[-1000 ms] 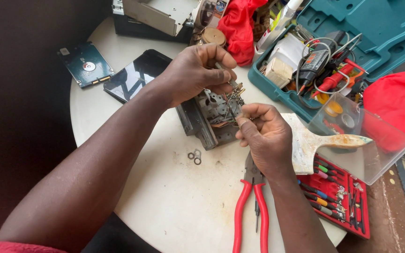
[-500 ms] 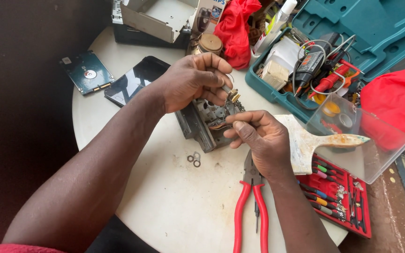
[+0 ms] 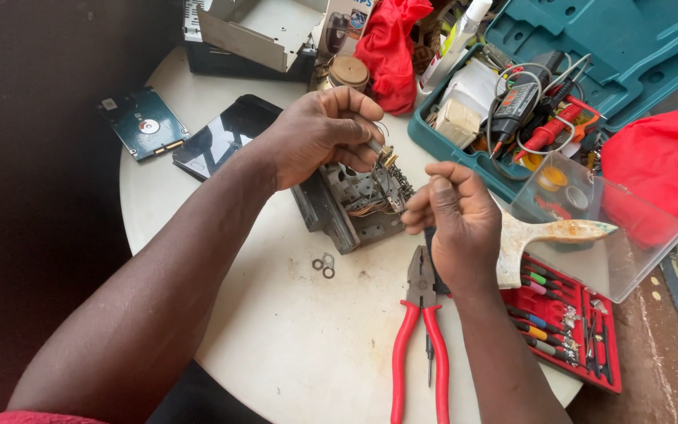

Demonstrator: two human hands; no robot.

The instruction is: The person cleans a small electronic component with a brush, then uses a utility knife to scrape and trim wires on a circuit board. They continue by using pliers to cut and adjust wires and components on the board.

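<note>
- Your left hand (image 3: 319, 133) is closed, fingertips pinched on a small brass-coloured part (image 3: 386, 157) at the top edge of the metal chassis (image 3: 355, 206); the heel of the hand lies over the chassis's upper left corner.
- Your right hand (image 3: 453, 220) is curled loosely just to the right of the chassis, thumb pressed against the bent fingers. Whether anything thin is pinched between them cannot be told.
- The metal chassis, a grey perforated frame with copper-coloured wires (image 3: 366, 208) showing inside, rests near the middle of the round white table (image 3: 292, 345), tilted so that its long side runs from upper left to lower right.
- Three small metal washers (image 3: 323, 265) lie on the table just below the chassis, touching or nearly touching one another.
- Red-handled pliers (image 3: 420, 338) lie flat below your right hand, their nose pointing up toward your wrist and partly hidden under it.
- A worn paintbrush (image 3: 547, 235) with a pale wooden handle lies to the right of your right hand, over the edge of a clear plastic box (image 3: 629, 243).
- A red tray of screwdriver bits (image 3: 566, 330) sits at the table's lower right edge.
- A dark phone (image 3: 221, 137), screen up, lies beneath your left forearm; a bare hard drive (image 3: 144, 123) lies farther left, at the table's rim.
- An open teal tool case (image 3: 590, 47) holding probes, cables and a meter stands at the upper right, with a red cloth (image 3: 390, 47) just to its left.
</note>
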